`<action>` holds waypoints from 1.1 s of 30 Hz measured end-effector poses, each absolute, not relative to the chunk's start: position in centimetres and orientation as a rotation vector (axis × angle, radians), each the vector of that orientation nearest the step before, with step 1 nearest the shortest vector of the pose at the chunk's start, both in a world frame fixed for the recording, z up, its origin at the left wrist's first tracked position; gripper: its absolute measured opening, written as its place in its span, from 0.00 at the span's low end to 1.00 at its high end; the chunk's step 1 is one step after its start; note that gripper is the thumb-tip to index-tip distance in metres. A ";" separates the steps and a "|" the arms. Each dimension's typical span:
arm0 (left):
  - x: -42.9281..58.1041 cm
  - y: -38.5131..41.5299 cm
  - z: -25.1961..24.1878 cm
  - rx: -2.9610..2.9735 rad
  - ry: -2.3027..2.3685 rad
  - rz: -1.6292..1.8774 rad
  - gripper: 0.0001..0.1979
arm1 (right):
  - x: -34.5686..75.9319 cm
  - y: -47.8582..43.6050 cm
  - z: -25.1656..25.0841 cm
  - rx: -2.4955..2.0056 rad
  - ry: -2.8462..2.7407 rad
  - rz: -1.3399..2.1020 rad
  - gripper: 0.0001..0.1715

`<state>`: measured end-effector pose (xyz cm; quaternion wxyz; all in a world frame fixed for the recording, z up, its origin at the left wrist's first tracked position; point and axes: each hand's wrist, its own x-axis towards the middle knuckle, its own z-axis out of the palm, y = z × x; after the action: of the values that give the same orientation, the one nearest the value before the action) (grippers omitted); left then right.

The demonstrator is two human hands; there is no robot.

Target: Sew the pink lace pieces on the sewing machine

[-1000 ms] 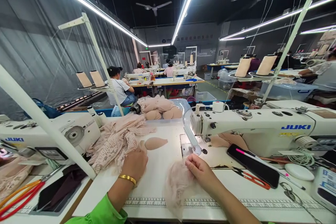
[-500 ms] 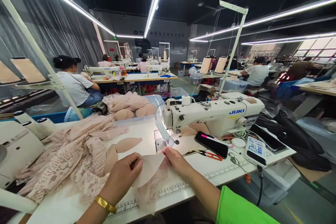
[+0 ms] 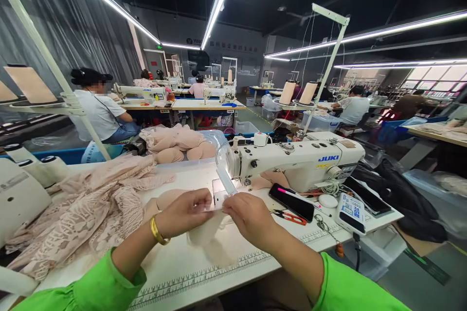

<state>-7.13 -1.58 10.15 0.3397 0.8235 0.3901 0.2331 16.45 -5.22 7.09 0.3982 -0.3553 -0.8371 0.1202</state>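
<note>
Both hands pinch a piece of sheer beige fabric [image 3: 209, 235], which hangs from them over the table edge of the needle area. My left hand [image 3: 188, 211], with a gold bracelet at the wrist, holds its left side, thumb and fingers together. My right hand [image 3: 251, 216] grips the right side close to the presser foot; the fingertips partly hide the fabric there. Directly beyond the hands stands a white sewing machine [image 3: 288, 158], its needle area lit. Beige cup-shaped pieces [image 3: 166, 199] lie behind my left hand, partly covered by it.
Lace fabric [image 3: 98, 209] is heaped at left. Right of the needle lie a black phone [image 3: 291, 202], orange-handled snips [image 3: 295, 218] and a white power bank [image 3: 352, 213]. A clear bin [image 3: 215, 143] with beige cups stands behind the table. A thread stand [image 3: 324, 68] rises at the back.
My left hand has moved up and right, nearer the needle area and my right hand. The fabric has gone with it and hangs bunched below the hands. The view has shifted slightly.
</note>
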 end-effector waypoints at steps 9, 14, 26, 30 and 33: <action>-7.9 -4.8 7.2 3.064 1.067 0.458 0.04 | 17.3 -1.2 0.7 -0.706 -2.446 0.040 0.18; -4.8 -2.0 4.7 3.130 0.928 0.257 0.11 | 19.2 1.7 -1.8 -0.677 -2.611 0.049 0.15; -3.9 0.2 0.3 3.077 0.975 0.508 0.15 | 21.9 1.5 -0.4 -0.786 -2.615 0.022 0.19; -3.6 0.4 0.3 3.069 0.988 0.480 0.14 | 22.0 1.7 -0.2 -0.778 -2.607 0.064 0.18; -3.4 0.4 0.3 3.062 0.990 0.505 0.13 | 22.1 1.8 -0.4 -0.753 -2.587 0.069 0.16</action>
<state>-3.35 0.39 0.27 -0.0578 0.9385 0.3033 0.1547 22.08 1.76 -0.40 0.2212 -0.2724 -0.9361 0.0250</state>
